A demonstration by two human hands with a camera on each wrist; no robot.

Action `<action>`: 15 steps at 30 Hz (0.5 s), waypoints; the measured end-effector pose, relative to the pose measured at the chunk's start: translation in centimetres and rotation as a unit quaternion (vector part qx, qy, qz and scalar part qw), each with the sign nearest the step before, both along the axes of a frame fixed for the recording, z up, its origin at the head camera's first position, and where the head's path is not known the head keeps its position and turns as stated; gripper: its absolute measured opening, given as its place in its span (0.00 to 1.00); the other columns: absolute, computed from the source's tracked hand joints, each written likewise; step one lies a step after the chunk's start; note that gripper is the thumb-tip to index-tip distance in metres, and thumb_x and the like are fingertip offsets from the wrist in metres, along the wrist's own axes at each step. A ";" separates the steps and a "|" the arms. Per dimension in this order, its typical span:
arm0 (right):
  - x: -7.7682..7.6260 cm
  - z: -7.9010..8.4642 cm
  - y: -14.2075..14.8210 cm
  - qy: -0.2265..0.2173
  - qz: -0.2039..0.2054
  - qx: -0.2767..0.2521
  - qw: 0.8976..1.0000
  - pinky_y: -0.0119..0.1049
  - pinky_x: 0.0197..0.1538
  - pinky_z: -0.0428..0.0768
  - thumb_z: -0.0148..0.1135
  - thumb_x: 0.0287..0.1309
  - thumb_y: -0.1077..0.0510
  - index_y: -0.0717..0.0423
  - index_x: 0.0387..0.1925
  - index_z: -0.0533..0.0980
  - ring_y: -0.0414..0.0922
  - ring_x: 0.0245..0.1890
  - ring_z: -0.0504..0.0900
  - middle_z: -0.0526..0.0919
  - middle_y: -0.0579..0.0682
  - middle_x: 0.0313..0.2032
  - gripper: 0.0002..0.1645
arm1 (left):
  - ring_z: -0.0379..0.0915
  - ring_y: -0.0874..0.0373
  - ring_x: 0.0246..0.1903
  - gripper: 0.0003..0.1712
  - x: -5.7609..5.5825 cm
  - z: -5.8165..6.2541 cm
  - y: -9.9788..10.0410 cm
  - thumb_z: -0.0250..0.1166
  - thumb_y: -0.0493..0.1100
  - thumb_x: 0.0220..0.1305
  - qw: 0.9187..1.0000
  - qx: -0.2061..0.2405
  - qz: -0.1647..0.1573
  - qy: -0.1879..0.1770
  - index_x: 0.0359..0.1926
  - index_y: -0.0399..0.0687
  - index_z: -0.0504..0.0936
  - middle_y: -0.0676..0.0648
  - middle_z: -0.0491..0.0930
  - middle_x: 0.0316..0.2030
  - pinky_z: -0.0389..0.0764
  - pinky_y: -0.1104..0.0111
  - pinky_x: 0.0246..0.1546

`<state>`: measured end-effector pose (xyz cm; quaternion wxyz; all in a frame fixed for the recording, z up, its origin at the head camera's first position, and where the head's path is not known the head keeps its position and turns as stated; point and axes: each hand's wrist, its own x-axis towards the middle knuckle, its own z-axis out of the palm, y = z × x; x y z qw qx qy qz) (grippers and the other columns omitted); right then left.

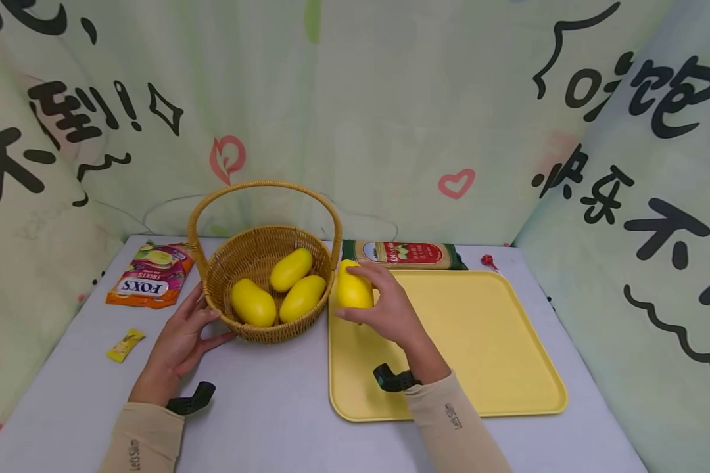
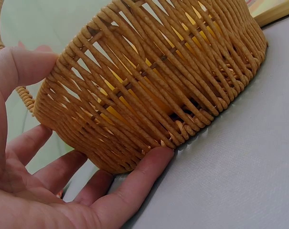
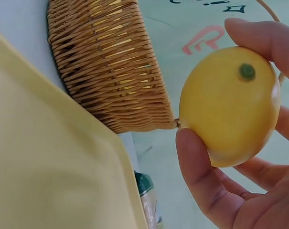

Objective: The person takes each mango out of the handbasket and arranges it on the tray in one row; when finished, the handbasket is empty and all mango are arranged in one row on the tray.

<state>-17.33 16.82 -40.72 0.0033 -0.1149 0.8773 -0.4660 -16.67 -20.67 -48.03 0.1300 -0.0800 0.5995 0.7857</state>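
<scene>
A wicker basket (image 1: 269, 335) with a tall arched handle stands upright, several smooth yellow mangoes inside, one of them a mango (image 1: 253, 302) near its left wall. My left hand (image 1: 182, 336) holds the basket's left side, its fingers and thumb spread around the weave; the left wrist view shows the fingertips (image 2: 156, 155) against it. To the right, my right hand (image 1: 393, 309) grips another yellow mango (image 3: 230, 105) between thumb and fingers, with its green stem spot visible. That mango is over the left edge of a yellow tray (image 1: 479, 341), beside the basket.
An orange-and-purple candy bag (image 1: 150, 276) lies left of the basket, with a small yellow wrapped candy (image 1: 125, 345) nearer. Behind the tray lies a long red-labelled packet (image 1: 402, 254); a red lollipop (image 1: 488, 262) is at the back right. Printed curtains enclose the table.
</scene>
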 end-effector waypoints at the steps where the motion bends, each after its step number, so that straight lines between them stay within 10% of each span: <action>1: 0.0 -0.1 0.1 -0.002 -0.001 0.000 1.000 0.57 0.68 0.82 0.83 0.52 0.50 0.45 0.71 0.76 0.59 0.73 0.70 0.66 0.52 0.78 0.44 | 0.42 0.37 0.84 0.45 0.0 0.0 0.0 0.53 0.38 0.82 1.000 0.000 0.000 0.000 0.83 0.85 0.44 0.53 0.36 0.87 0.74 0.38 0.66; 15: 0.5 -1.7 0.6 -0.001 -0.010 0.000 1.000 0.60 0.72 0.77 0.82 0.53 0.52 0.45 0.72 0.76 0.57 0.74 0.70 0.70 0.53 0.77 0.44 | 0.43 0.37 0.84 0.46 0.0 0.0 0.1 0.53 0.39 0.82 1.000 -0.011 0.001 0.002 0.83 0.85 0.43 0.53 0.36 0.87 0.74 0.38 0.66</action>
